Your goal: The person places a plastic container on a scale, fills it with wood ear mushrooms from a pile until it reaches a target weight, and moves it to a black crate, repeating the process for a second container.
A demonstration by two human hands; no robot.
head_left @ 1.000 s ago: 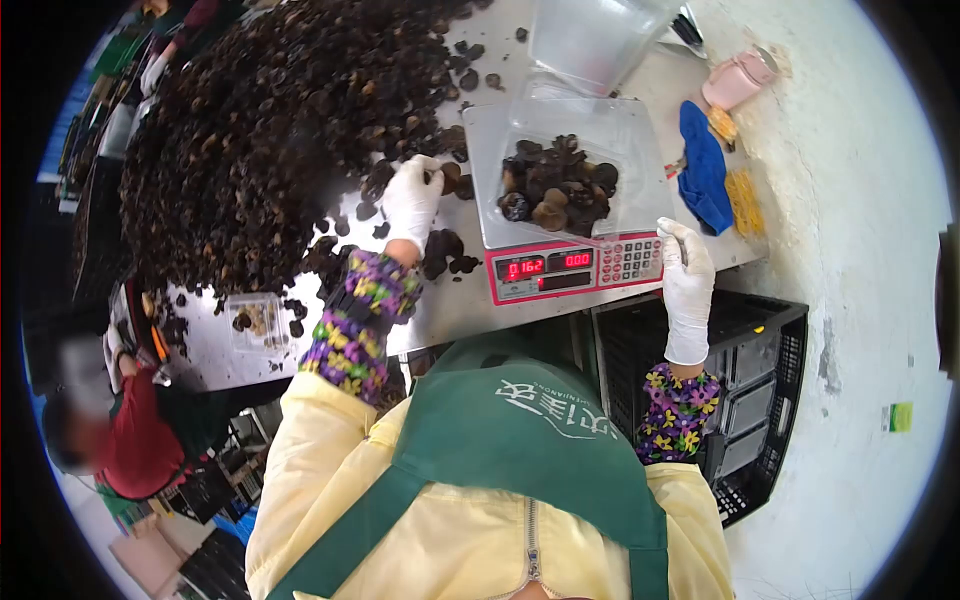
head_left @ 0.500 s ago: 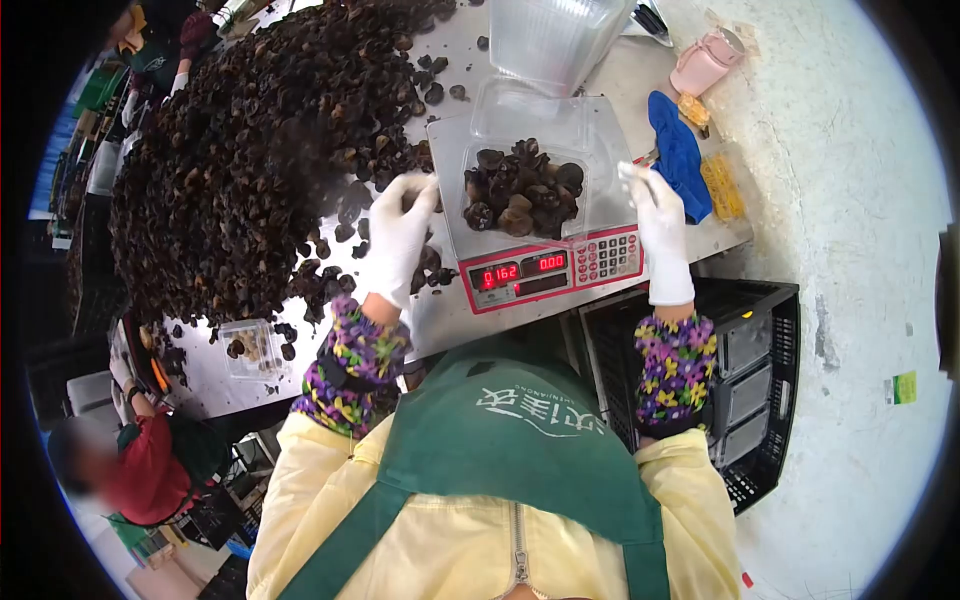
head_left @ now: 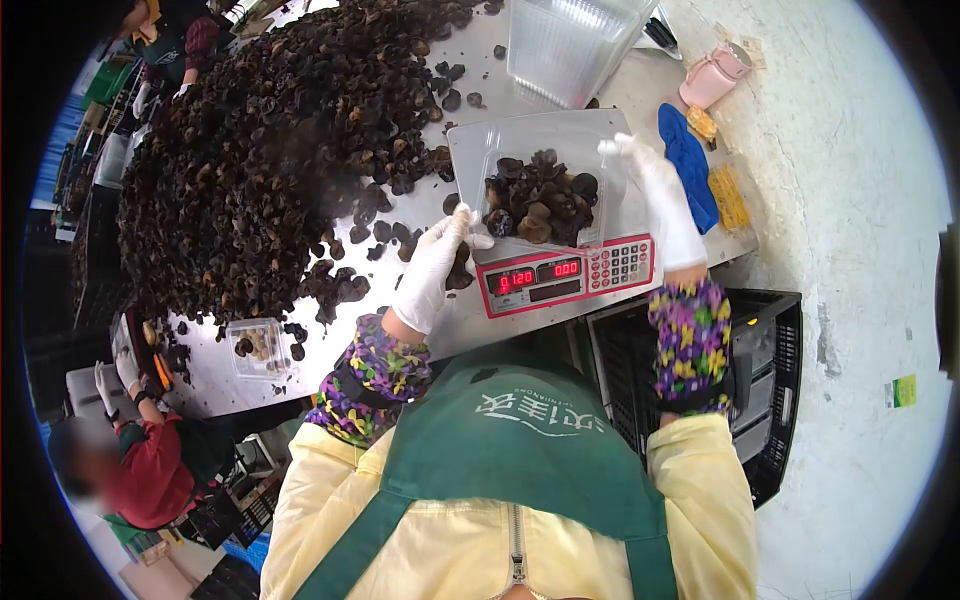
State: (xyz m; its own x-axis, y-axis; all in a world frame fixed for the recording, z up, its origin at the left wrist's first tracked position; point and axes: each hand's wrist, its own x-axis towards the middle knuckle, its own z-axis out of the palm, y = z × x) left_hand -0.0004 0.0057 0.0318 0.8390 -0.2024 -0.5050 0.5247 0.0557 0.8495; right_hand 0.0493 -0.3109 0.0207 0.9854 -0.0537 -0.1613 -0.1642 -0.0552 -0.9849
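A clear plastic box (head_left: 612, 205) holding dark brown, mushroom-like pieces (head_left: 540, 200) rests on a red-edged digital scale (head_left: 570, 275). The scale's left display reads 0.120. My left hand (head_left: 440, 255), in a white glove, pinches the box's front left edge. My right hand (head_left: 650, 180), also gloved, has its fingers closed at the far right edge of the box. The clear plastic makes the exact position of the lid hard to see.
A large heap of dark pieces (head_left: 260, 170) covers the table's left. Stacked clear boxes (head_left: 570, 50), a blue cloth (head_left: 687, 165) and a pink bottle (head_left: 715, 75) stand beyond. A black crate (head_left: 780, 400) is below right. Two co-workers are at the left.
Both my hands have moved to the box's edges, the right one farther forward. The raised lid no longer shows behind the box. The reading dropped from 0.162 to 0.120.
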